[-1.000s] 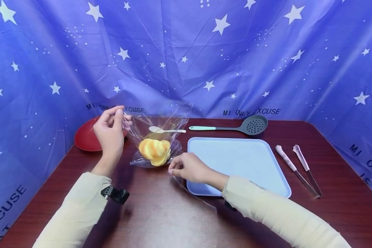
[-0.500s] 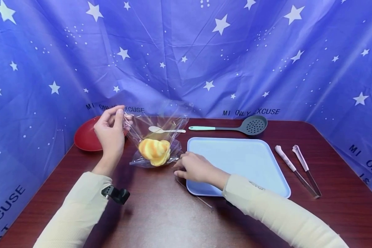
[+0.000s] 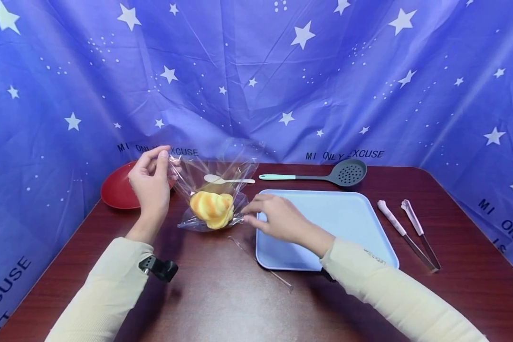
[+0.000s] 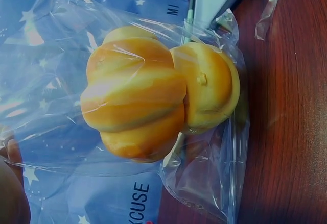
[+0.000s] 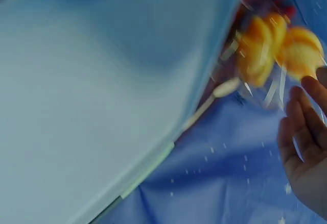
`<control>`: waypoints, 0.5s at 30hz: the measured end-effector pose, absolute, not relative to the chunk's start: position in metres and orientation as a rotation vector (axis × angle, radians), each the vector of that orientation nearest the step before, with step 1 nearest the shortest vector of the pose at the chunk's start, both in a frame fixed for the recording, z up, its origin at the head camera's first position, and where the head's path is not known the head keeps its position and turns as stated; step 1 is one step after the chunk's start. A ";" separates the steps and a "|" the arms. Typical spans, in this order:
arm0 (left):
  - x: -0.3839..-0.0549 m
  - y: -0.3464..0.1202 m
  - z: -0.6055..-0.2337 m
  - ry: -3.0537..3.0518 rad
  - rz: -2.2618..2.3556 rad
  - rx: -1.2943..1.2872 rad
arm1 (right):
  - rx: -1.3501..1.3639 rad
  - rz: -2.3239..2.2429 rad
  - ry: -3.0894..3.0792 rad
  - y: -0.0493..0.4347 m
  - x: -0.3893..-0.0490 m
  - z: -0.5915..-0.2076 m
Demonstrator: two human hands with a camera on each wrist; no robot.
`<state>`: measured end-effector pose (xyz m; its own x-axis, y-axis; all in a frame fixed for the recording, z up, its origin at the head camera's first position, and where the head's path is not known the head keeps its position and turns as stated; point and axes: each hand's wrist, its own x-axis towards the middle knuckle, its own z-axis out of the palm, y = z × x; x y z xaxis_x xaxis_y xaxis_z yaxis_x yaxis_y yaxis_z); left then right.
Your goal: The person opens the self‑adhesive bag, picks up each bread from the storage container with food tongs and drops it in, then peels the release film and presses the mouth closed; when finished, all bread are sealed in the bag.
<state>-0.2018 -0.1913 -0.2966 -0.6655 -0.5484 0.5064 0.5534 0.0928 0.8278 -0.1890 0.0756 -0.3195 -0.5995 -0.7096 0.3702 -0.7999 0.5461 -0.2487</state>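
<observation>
My left hand pinches the upper left edge of a clear plastic bag, holding it upright on the table. Inside its bottom sit golden-yellow bread rolls, large in the left wrist view as ridged bread rolls pressed together. My right hand hovers over the left edge of a pale blue tray. Its fingers, loosely extended, point at the bag's right side. A thin clear plastic strip lies on the table in front of the tray's near left corner, below that hand.
A red plate is at the back left, partly behind my left hand. Behind the bag lies a white spoon. A slotted turner lies behind the tray, and tongs with pink handles are to its right.
My right hand has let go of the clear strip, leaving it on the table, and has moved up and away toward the bag's right side. The left hand keeps its place.
</observation>
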 end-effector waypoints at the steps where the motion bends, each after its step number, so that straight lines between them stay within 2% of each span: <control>1: -0.202 -0.192 -0.297 -1.547 -1.700 -0.005 | 1.227 0.665 -2.520 0.077 -0.192 -0.316; 10: -0.201 -0.192 -0.296 -1.505 -1.774 -0.036 | 0.677 1.289 -2.277 0.084 -0.211 -0.282; 15: -0.201 -0.192 -0.297 -1.444 -1.853 -0.053 | 0.530 1.481 -2.359 0.079 -0.222 -0.279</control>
